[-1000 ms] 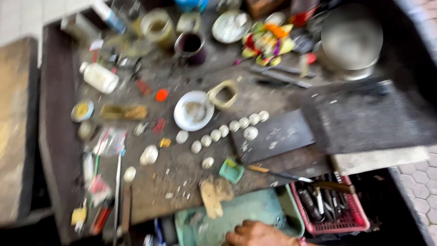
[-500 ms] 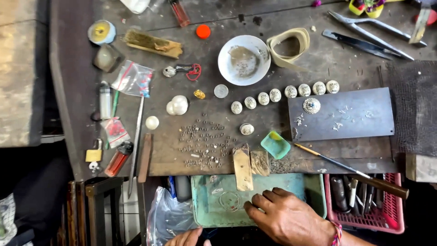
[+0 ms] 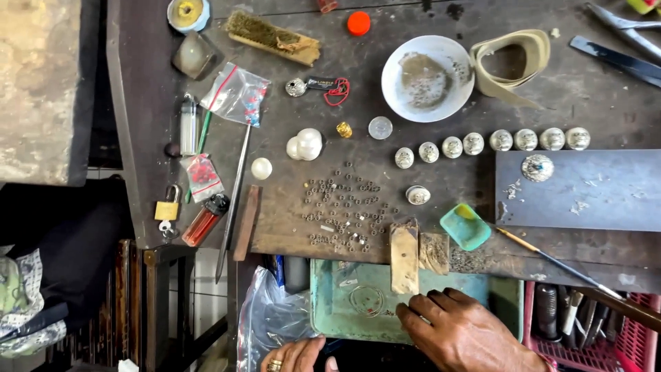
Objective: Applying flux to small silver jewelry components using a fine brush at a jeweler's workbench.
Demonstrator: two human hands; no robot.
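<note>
My right hand [image 3: 468, 334] lies palm down at the bottom of the view. Its fingers are slightly apart, with the tips resting on a green tray [image 3: 330, 275] under the bench edge. A thin wire loop [image 3: 367, 300] lies in the tray just left of the fingertips. A worn wooden peg [image 3: 404, 255] juts over the tray above them. My left hand [image 3: 296, 355], wearing a gold ring, shows only partly at the bottom edge beside a clear plastic bag [image 3: 272, 317]. I see nothing held in either hand.
On the dark bench lie several tiny metal rings [image 3: 344, 207], a row of silver domed pieces [image 3: 482, 142], a white bowl [image 3: 427, 77], a teal dish [image 3: 465, 226], a dark metal plate [image 3: 585, 193] and a thin brush [image 3: 551, 258]. A pink basket [image 3: 585, 324] of tools sits at lower right.
The view has dropped and closed in on the bench front. My right hand has slid up onto the green tray, and my left hand has come into view at the bottom.
</note>
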